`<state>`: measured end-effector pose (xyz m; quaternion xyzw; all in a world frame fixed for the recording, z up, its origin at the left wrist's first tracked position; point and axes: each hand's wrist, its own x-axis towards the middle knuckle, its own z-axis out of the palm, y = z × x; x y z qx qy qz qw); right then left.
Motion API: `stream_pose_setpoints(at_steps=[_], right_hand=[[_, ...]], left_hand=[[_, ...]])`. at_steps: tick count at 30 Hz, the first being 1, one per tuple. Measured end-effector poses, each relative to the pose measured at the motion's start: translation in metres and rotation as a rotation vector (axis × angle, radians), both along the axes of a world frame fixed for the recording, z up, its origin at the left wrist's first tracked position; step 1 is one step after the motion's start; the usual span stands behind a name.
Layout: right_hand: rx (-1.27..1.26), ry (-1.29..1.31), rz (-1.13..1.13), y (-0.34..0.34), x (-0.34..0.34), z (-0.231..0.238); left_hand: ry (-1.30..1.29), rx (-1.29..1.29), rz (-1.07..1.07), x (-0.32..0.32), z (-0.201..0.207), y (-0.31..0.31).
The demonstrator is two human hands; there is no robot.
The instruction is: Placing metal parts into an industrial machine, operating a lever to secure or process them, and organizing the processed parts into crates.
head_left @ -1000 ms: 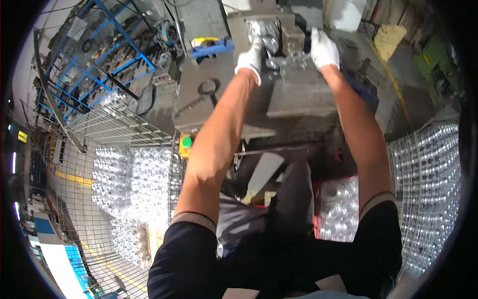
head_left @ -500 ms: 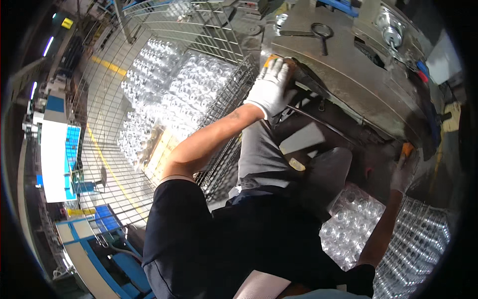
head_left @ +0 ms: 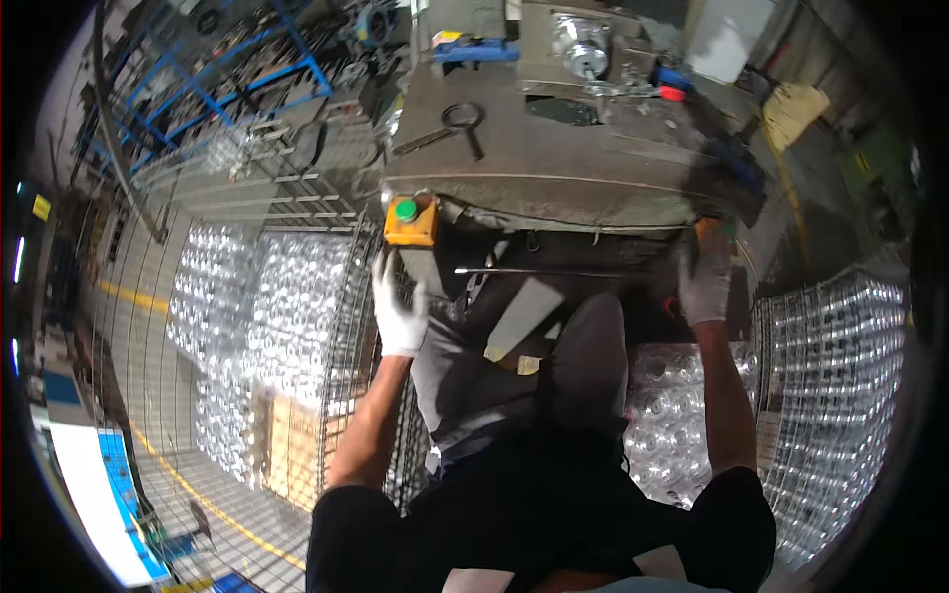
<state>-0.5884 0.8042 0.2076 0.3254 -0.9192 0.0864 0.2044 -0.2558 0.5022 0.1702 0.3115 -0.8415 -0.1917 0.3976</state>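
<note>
Below the yellow button box (head_left: 410, 219), gloved left hand (head_left: 399, 306) raised, fingers spread; right hand (head_left: 704, 287) grip unclear

Dim, warm-toned fisheye view, edges bent and black, glare on shiny metal

White knit work glove on the left hand (head_left: 400, 308), snug to the wrist, its cuff ending where the bare forearm begins. Over at three o'clock from it, the right hand (head_left: 704, 287) wears a matching glove, greyer and grubbier. Black short-sleeved shirt (head_left: 554, 514), sleeves cut above the elbows. Grey work trousers (head_left: 474, 366) below, with a pale patch on the thigh.
</note>
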Motion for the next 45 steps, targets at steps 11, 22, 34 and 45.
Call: stream_pose_setpoints(at_steps=[11,22,34,45], right_hand=[[-0.343,0.134,0.279,-0.12,-0.063,0.092],[-0.129,-0.34,0.17,-0.126,-0.115,0.117],[-0.276,-0.178,0.384,-0.229,0.009,0.085],[-0.96,-0.449,-0.086,-0.345,-0.143,0.065]], left_hand=[[-0.201,0.432,0.572,0.165,-0.127,0.011],[-0.279,0.502,0.843,0.233,-0.15,0.015],[-0.309,0.332,0.972,0.216,-0.165,-0.025],[-0.464,0.385,0.996,0.214,-0.191,-0.036]])
